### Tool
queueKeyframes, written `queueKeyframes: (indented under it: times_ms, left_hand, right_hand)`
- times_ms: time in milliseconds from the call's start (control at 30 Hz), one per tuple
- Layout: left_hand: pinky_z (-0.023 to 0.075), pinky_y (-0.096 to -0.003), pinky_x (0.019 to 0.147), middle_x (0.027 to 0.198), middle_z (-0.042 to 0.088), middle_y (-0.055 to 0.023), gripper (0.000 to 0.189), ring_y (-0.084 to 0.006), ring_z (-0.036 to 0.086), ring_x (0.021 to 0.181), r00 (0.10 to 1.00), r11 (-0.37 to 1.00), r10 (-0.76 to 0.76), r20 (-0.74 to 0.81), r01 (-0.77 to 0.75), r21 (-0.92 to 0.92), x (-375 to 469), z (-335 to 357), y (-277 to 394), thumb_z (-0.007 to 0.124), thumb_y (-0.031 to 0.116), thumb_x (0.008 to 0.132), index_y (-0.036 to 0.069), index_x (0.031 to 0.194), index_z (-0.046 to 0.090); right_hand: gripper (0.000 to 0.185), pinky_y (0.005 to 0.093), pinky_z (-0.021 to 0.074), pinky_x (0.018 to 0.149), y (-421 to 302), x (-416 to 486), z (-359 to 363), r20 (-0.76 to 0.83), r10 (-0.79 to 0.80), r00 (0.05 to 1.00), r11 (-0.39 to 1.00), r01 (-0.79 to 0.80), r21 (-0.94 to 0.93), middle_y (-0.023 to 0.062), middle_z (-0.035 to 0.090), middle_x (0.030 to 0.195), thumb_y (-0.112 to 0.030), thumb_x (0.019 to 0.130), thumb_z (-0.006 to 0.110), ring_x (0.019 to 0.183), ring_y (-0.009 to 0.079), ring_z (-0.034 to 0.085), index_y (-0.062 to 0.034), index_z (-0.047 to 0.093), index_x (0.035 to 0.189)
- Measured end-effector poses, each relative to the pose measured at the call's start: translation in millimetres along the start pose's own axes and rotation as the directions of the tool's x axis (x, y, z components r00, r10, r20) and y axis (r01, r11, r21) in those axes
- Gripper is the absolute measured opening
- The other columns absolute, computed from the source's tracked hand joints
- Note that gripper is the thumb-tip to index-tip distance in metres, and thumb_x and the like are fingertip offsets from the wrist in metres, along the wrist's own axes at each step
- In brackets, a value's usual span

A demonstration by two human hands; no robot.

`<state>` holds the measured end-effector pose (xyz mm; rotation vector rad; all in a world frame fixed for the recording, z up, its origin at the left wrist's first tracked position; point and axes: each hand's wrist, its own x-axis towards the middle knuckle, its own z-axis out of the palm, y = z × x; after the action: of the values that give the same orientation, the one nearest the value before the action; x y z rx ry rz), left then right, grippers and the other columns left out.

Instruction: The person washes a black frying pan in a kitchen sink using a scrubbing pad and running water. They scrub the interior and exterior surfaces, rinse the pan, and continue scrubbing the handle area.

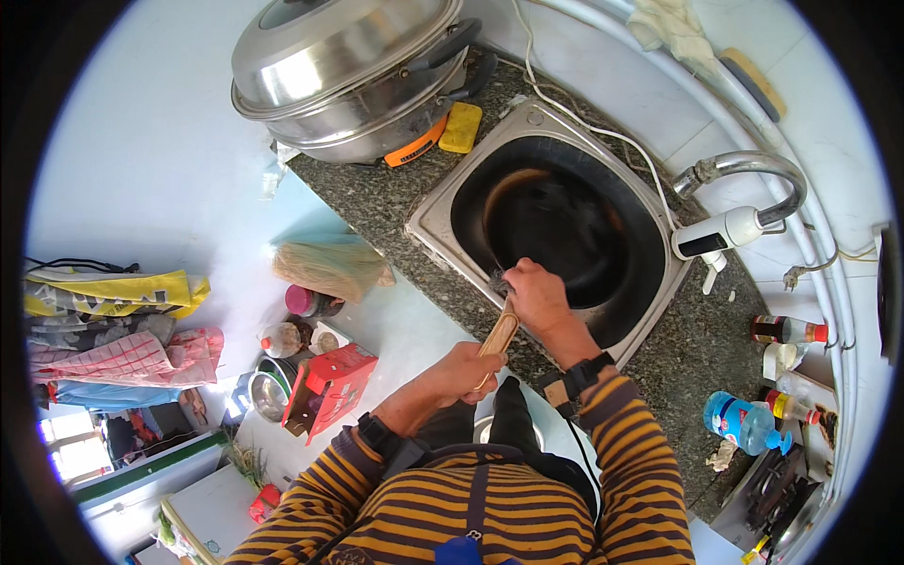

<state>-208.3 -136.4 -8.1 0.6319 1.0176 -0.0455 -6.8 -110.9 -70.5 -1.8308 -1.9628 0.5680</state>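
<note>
A dark wok [558, 226] rests in the stainless steel sink [438, 212], filling most of its basin, with brownish marks along its inner wall. Its wooden handle [500, 335] sticks out over the sink's near edge towards my body. My left hand [459, 369] is wrapped around the lower end of that handle. Higher up, my right hand [538, 296] is closed at the handle's upper end, beside the wok's rim. A small grey piece [500, 281] shows at its fingertips; I cannot tell whether it is the metal joint or a scrubber.
A large lidded steel steamer pot [346, 85] stands left of the sink, with a yellow sponge [460, 128] beside it. The faucet [727, 226] leans in from the right. Bottles, including a blue pump bottle [745, 424], and a gas stove [770, 487] occupy the right counter.
</note>
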Motion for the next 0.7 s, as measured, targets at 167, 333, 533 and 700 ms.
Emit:
queueKeyframes:
  times_ms: [167, 333, 533, 700]
  left_hand:
    - [0.0253, -0.0281, 0.035, 0.057, 0.049, -0.0034, 0.025, -0.0105, 0.039, 0.038, 0.999, 0.998, 0.017, 0.031, -0.015, -0.056, 2, 2, -3, 0.058, 0.023, 0.097, 0.005, 0.082, 0.050]
    - [0.0281, -0.0264, 0.035, 0.059, 0.051, -0.0040, 0.024, -0.0102, 0.041, 0.039, 0.998, 0.999, -0.004, 0.056, 0.007, -0.041, 2, 1, -2, 0.060, 0.023, 0.096, 0.004, 0.084, 0.052]
    - [0.0298, -0.0264, 0.036, 0.059, 0.051, -0.0045, 0.025, -0.0103, 0.042, 0.040, 1.000, 1.000, -0.010, 0.012, 0.010, -0.004, -3, -1, 3, 0.060, 0.024, 0.098, 0.004, 0.085, 0.052]
    - [0.0297, -0.0266, 0.037, 0.059, 0.051, -0.0044, 0.024, -0.0107, 0.041, 0.041, 0.998, 0.999, -0.032, 0.054, 0.033, -0.013, 1, 6, -2, 0.059, 0.024, 0.099, 0.005, 0.086, 0.052]
  right_hand:
    - [0.009, 0.0461, 0.0530, 0.075, 5, -35, -4, -0.083, 0.055, 0.995, 0.998, -0.056, -0.012, 0.0115, 0.060, 0.094, -0.007, 0.079, 0.062, 0.090, 0.0358, 0.063, -0.0074, 0.063, 0.088]
    - [0.014, 0.0465, 0.0529, 0.076, 7, -39, -27, -0.052, 0.119, 0.992, 0.991, -0.115, 0.075, 0.0128, 0.060, 0.096, -0.002, 0.077, 0.065, 0.091, 0.0363, 0.063, -0.0064, 0.064, 0.091]
    - [0.010, 0.0469, 0.0539, 0.075, -5, -17, 1, -0.076, 0.069, 0.995, 0.995, -0.074, -0.068, 0.0130, 0.060, 0.093, -0.008, 0.078, 0.069, 0.090, 0.0358, 0.064, -0.0056, 0.060, 0.081]
    - [0.020, 0.0470, 0.0525, 0.080, 19, -44, -16, 0.048, 0.194, 0.980, 0.976, -0.198, 0.087, 0.0151, 0.061, 0.098, -0.013, 0.077, 0.073, 0.093, 0.0367, 0.063, -0.0017, 0.064, 0.090]
